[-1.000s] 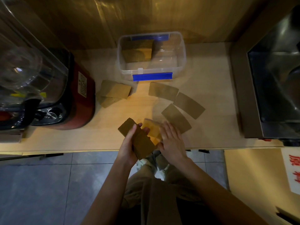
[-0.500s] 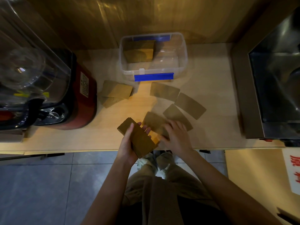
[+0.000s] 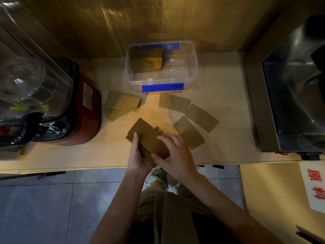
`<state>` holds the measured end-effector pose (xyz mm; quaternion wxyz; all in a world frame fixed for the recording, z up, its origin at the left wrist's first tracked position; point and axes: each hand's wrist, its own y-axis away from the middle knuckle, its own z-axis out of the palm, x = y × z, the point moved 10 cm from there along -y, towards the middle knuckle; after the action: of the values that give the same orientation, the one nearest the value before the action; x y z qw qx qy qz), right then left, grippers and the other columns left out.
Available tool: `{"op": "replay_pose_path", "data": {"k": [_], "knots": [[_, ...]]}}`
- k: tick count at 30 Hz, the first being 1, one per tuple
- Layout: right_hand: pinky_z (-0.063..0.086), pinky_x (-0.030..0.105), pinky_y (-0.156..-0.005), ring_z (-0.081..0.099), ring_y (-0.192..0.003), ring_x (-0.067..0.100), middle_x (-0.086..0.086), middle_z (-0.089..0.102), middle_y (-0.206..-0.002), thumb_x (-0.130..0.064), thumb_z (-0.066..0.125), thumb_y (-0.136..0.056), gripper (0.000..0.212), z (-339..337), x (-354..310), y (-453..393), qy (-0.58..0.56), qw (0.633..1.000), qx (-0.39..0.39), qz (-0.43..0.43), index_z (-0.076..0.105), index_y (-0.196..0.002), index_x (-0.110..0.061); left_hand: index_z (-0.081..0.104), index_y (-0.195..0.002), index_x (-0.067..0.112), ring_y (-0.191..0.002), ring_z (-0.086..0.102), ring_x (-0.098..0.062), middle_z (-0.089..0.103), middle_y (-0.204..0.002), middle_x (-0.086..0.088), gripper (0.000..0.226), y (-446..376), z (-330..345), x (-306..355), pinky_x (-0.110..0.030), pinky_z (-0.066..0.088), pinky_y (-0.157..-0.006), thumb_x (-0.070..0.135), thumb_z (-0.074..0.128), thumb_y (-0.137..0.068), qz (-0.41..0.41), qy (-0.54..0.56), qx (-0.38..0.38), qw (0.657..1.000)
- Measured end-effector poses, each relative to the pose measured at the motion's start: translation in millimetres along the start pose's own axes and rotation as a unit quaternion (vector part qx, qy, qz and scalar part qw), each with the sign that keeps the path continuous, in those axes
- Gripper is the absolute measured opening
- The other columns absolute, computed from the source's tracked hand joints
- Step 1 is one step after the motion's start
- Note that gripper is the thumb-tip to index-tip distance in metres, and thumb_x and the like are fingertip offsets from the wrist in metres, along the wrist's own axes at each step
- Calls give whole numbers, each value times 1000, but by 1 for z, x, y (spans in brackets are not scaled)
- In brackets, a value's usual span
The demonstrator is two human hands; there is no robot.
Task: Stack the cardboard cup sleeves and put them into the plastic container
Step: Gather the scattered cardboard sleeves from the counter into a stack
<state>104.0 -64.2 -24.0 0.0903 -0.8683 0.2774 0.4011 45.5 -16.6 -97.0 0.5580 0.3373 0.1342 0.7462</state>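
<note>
My left hand (image 3: 139, 159) holds a stack of brown cardboard sleeves (image 3: 146, 136) from below, over the counter's front edge. My right hand (image 3: 175, 154) lies on top of that stack, pressing a sleeve down onto it. Three flat sleeves lie to the right: one (image 3: 174, 103) near the container, one (image 3: 202, 118) further right, one (image 3: 189, 132) beside my right hand. A loose pile of sleeves (image 3: 123, 104) sits to the left. The clear plastic container (image 3: 193, 71) with blue clips stands at the back, a stack of sleeves (image 3: 146, 61) in its left half.
A red-based blender (image 3: 52, 95) with a clear jar fills the counter's left side. A steel appliance (image 3: 290, 95) stands at the right. A wooden wall is behind the container. The counter's front edge (image 3: 70, 169) runs just under my hands, tiled floor below.
My right hand picked a sleeve off the counter and brought it left onto the stack in my left hand. One fewer sleeve lies flat by my right hand.
</note>
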Motion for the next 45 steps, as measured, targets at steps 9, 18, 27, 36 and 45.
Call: {"op": "replay_pose_path", "data": {"k": [9,18,27,36,45], "knots": [[42,35,-88,49,-104,18,7,63,-113,-46,48,-82,44,-4,-1,7,80,995,19,-62,60,-109,-15,61,-103,20,-101,66,-14,70,-99,1,65,-10,11,0,-31,53,-91,44,85,-48,21,60,-22,998],[46,27,-79,56,-89,-5,-11,62,-93,-30,43,-87,30,-68,87,15,-180,954,167,172,64,-104,-17,61,-99,21,-86,67,-14,68,-83,3,58,-13,26,2,-32,50,-91,42,83,-50,29,49,-26,998],[32,37,-110,32,-134,23,11,37,-145,-32,58,-86,60,-22,133,-1,93,980,-7,173,33,-137,-11,63,-97,20,-85,67,-15,68,-84,1,51,-17,29,-1,-32,51,-90,40,82,-54,15,52,-24,998],[32,40,-106,31,-133,27,14,38,-144,-39,52,-88,57,-9,144,-1,236,958,-59,155,35,-133,-9,62,-97,19,-87,68,-14,69,-85,1,53,-22,24,-7,-32,54,-87,40,82,-53,-4,33,-9,999],[30,39,-105,41,-127,29,13,48,-137,-31,60,-81,57,-36,140,-11,201,974,-49,94,42,-131,-8,61,-101,20,-89,67,-14,69,-90,1,55,-30,25,-13,-32,49,-93,42,81,-54,-31,29,-4,999]]}}
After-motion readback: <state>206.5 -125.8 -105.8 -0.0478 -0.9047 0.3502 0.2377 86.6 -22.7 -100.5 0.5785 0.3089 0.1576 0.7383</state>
